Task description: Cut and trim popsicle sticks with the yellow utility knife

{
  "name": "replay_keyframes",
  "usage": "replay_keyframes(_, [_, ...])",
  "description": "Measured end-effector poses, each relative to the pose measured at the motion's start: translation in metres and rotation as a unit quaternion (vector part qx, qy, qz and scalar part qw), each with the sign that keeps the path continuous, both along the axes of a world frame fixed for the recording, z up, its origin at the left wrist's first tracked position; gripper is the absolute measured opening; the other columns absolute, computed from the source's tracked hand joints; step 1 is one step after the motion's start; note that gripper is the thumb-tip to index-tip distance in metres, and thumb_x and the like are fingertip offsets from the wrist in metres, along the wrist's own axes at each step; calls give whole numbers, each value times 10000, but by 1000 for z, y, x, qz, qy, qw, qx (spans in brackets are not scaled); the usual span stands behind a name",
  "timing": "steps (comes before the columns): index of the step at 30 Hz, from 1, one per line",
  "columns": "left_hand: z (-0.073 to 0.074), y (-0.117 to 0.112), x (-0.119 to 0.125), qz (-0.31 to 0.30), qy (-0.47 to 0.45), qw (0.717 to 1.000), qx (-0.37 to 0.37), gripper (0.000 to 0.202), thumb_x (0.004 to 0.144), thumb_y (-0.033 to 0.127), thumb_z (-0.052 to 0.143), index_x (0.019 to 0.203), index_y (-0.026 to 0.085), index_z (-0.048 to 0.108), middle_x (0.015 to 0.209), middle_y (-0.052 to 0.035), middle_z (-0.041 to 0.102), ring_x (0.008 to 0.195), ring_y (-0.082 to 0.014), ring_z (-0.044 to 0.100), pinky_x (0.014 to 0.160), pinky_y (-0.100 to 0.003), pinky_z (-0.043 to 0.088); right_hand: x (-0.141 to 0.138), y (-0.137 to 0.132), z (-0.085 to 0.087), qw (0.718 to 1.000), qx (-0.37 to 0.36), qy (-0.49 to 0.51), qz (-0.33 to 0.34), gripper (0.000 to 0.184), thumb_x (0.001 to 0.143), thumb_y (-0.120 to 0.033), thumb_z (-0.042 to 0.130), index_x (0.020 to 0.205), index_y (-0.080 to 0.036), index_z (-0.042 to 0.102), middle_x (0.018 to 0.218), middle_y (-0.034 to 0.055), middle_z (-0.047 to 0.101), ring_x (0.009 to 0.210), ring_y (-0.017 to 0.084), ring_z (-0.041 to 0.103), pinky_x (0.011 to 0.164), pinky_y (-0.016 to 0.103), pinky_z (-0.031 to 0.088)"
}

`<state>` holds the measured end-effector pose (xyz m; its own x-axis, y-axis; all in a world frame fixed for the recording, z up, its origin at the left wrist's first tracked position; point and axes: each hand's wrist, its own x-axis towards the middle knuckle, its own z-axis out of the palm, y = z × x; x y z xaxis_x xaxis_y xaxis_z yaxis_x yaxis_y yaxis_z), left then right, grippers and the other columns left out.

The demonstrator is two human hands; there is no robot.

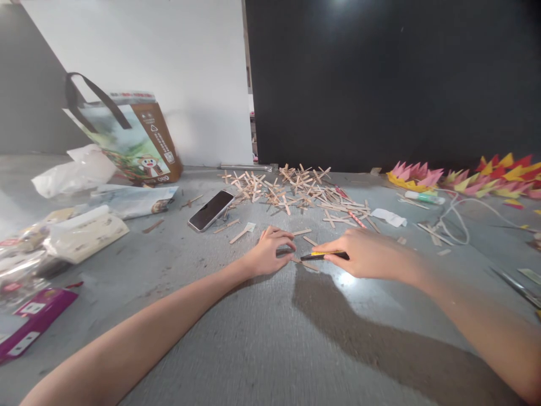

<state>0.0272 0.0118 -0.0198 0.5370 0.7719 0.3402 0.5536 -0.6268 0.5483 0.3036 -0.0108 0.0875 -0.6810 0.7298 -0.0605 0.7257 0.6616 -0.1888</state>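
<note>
Your right hand (364, 252) grasps a cutter (313, 256) at a wooden stick (311, 267) | your left hand (269, 251) curls by its end, likely steadying it; grip impossible to tell

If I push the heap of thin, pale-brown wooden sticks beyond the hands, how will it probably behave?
The heap of sticks would probably shift and spread unevenly, since many lie criss-crossed. The pieces look light and fairly stiff, being narrow and straight.

Black-and-yellow tool (314, 256) partly hidden in the right hand (367, 254)
</note>
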Motion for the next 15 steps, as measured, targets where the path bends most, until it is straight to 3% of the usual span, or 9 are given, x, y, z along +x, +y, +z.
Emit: replay_keyframes(15, [0, -1, 0, -3, 3, 1000, 1, 133, 915, 298, 689, 1022, 245, 747, 1332, -71, 692, 1302, -284, 522, 1143, -497, 385, -2, 0, -1, 1000, 4, -16, 4, 378, 1006, -291, 529, 1292, -406, 748, 772, -7, 809, 504, 134, 586, 587, 270, 362])
